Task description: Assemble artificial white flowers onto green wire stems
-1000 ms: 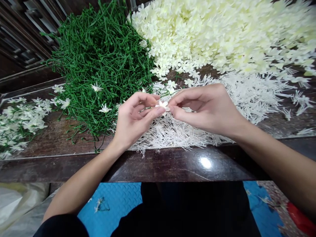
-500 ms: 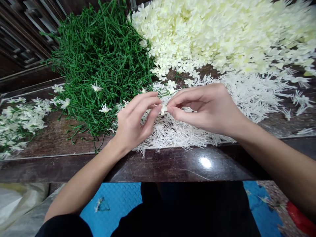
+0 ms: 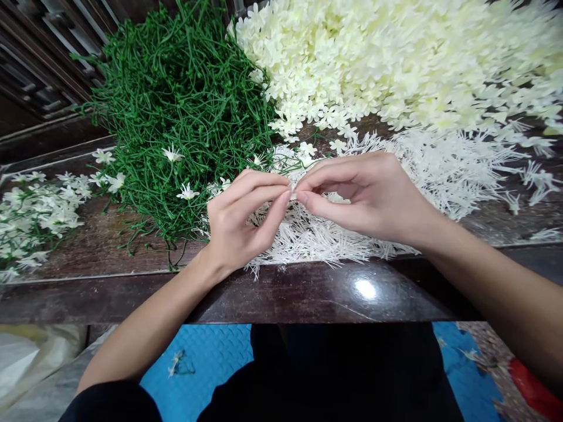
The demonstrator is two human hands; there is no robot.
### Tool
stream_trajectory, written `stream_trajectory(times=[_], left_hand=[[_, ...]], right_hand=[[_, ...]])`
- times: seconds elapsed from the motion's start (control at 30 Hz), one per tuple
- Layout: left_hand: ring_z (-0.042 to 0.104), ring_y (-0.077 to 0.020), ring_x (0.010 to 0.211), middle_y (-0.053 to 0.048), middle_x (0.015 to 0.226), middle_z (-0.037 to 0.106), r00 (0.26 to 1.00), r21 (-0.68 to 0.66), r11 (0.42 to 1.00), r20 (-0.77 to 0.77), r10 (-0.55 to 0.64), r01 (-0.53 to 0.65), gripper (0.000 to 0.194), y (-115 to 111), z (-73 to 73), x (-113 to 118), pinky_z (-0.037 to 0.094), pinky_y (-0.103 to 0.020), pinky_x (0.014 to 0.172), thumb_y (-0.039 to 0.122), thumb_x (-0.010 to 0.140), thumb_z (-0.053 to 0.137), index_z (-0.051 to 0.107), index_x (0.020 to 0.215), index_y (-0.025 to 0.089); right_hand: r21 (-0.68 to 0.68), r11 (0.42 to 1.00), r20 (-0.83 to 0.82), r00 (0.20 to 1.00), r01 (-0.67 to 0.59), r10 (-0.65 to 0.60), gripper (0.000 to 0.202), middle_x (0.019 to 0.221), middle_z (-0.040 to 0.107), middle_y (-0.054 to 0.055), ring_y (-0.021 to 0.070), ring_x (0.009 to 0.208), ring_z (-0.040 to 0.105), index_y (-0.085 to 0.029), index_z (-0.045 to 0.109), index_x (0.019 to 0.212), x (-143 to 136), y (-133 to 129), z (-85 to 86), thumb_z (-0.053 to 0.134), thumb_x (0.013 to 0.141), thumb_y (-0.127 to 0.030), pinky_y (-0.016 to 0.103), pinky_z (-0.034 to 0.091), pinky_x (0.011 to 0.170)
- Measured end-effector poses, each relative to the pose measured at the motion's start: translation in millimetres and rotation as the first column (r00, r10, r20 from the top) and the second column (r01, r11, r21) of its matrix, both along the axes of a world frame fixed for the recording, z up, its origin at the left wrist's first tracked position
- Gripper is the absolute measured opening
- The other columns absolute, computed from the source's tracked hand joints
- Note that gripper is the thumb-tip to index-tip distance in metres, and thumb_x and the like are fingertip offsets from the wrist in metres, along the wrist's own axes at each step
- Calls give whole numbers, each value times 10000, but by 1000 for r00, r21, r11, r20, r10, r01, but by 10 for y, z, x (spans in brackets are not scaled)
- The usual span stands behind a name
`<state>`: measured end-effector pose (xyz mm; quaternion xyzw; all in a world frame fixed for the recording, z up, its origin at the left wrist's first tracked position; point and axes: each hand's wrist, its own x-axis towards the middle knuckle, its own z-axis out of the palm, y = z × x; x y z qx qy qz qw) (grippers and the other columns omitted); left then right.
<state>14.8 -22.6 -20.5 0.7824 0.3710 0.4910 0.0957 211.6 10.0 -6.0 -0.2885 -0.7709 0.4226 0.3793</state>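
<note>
My left hand (image 3: 246, 214) and my right hand (image 3: 360, 190) meet fingertip to fingertip above a heap of white stamen pieces (image 3: 316, 240). Between the pinched tips is a small white artificial flower (image 3: 293, 195), mostly covered by the fingers. A thin green stem (image 3: 303, 164) shows behind the right fingers, but I cannot tell whether it belongs to this flower. Left of and behind my left hand rises a tangled pile of green plastic stems (image 3: 180, 105). Cream flower petals (image 3: 373, 58) form a large heap behind my right hand.
Assembled white flowers with green stems (image 3: 44, 211) lie at the far left of the dark wooden bench (image 3: 109, 252). A few single flowers (image 3: 187, 192) rest on the stem pile. Below are a blue floor mat (image 3: 211, 357), pale sacks (image 3: 39, 363) and a red object (image 3: 534, 381).
My left fingers have closed in over the small white flower, which showed more plainly before. My right hand has hardly moved.
</note>
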Motion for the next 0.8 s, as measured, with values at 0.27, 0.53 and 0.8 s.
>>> stream_trajectory(times=[0.27, 0.53, 0.8], left_hand=[[634, -174, 884, -47, 943, 693, 968, -113, 964, 42, 247, -241, 72, 70, 26, -54, 554, -320, 749, 250, 909, 629, 676, 866, 216], [673, -177, 883, -26, 968, 747, 990, 31, 993, -86, 116, -114, 135, 54, -10, -50, 553, -339, 832, 222, 858, 713, 731, 990, 246], [708, -134, 817, -4, 912, 781, 999, -139, 990, 42, -2, 7, 105, 35, -12, -27, 564, -264, 752, 205, 889, 692, 765, 948, 252]], right_hand=[[23, 975, -39, 975, 219, -218, 159, 669, 688, 15, 207, 643, 649, -245, 678, 630, 13, 15, 42, 719, 745, -144, 384, 587, 627], [-71, 977, -43, 978, 199, -203, 130, 672, 709, 17, 182, 582, 637, -221, 722, 648, -11, 38, 1, 713, 717, -111, 350, 582, 585], [-95, 995, -95, 995, 23, -32, 101, 766, 747, 23, 175, 686, 675, -217, 762, 731, -12, -34, 21, 730, 751, -124, 305, 600, 661]])
